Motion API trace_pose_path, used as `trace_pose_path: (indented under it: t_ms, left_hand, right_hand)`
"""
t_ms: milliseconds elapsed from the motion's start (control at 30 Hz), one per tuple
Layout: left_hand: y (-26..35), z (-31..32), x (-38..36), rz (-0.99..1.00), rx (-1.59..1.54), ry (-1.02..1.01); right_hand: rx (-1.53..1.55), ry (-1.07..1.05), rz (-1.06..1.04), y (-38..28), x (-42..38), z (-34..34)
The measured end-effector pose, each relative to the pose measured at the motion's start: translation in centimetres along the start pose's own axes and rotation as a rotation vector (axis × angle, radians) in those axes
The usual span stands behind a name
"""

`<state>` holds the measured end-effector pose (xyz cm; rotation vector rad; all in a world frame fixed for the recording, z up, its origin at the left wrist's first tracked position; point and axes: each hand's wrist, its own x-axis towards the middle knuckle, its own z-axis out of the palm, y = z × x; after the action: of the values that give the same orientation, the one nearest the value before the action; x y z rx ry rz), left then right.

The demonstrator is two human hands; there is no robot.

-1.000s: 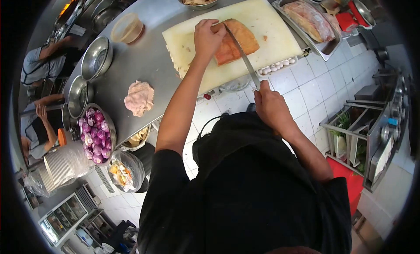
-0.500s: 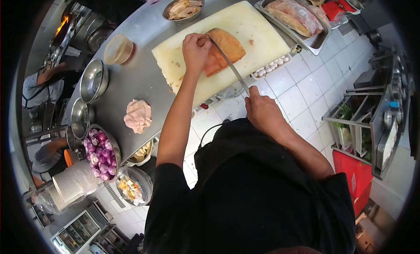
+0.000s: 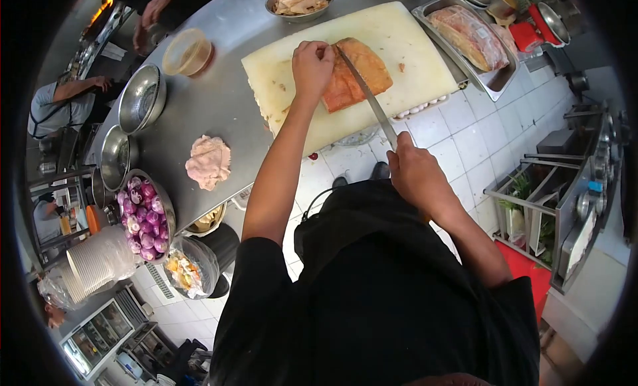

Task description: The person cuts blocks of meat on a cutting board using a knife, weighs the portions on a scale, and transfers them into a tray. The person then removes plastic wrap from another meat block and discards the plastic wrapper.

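A slab of orange-brown meat (image 3: 364,72) lies on the pale cutting board (image 3: 412,54). My left hand (image 3: 312,68) is at the slab's left edge, with the fingers bent together near the knife tip; what they pinch, if anything, is too small to make out. In my right hand (image 3: 417,170) is the handle of a long knife (image 3: 375,107). Its blade runs diagonally over the slab, from the upper left down to my right hand. Small scraps dot the board. A pale pink piece of raw meat (image 3: 208,161) rests on the steel table (image 3: 249,143).
Beyond the board stand a bowl of sliced meat (image 3: 300,2) and a tray with a large raw piece (image 3: 493,94). Metal bowls (image 3: 141,99), a plastic tub (image 3: 188,52) and a bowl of purple onions (image 3: 145,216) line the left. People work at the far left.
The camera view has shifted, so the board and slab appear further right. Both hands keep about the same hold at the slab. Another person's arm now shows at the upper left.
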<state>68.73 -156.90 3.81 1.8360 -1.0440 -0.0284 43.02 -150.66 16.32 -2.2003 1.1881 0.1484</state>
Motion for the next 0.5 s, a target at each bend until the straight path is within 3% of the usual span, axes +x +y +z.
trace_pose_path:
  t_ms: [467, 500]
  left_hand:
    - [0.4, -0.5, -0.3, 0.024, -0.022, -0.052]
    - [0.4, -0.5, -0.3, 0.011, -0.037, -0.062]
  right_hand:
    - [-0.091, -0.001, -0.087, -2.9, 4.6, -2.3]
    - [-0.019, -0.094, -0.012, -4.3, 5.5, -3.2]
